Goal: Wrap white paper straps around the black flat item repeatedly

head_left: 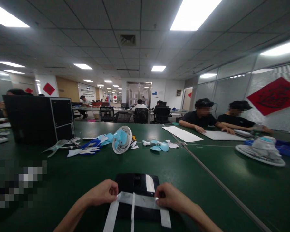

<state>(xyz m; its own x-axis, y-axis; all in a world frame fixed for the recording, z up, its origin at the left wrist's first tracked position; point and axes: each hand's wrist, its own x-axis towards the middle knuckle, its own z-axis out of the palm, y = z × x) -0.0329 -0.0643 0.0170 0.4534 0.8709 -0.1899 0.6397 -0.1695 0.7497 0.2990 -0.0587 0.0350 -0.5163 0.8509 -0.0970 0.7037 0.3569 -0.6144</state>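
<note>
A flat black box (137, 185) lies on the green table (87, 174) straight in front of me, with white tape strips across it. My left hand (103, 192) is closed, pinching the left end of a white tape strip (135, 199) that runs across the box's near part. My right hand (169, 195) is closed on the strip's right end. Other white strips hang down over the box's near edge, and a short one (149, 183) sits on its top.
Beyond the box lie a small white-and-blue fan (122, 139), loose blue fan blades (159, 146) and gloves (85, 150). A black computer case (40, 119) stands at left. Two people (203, 117) sit at the right with white sheets (182, 133). A fan part (262, 149) lies far right.
</note>
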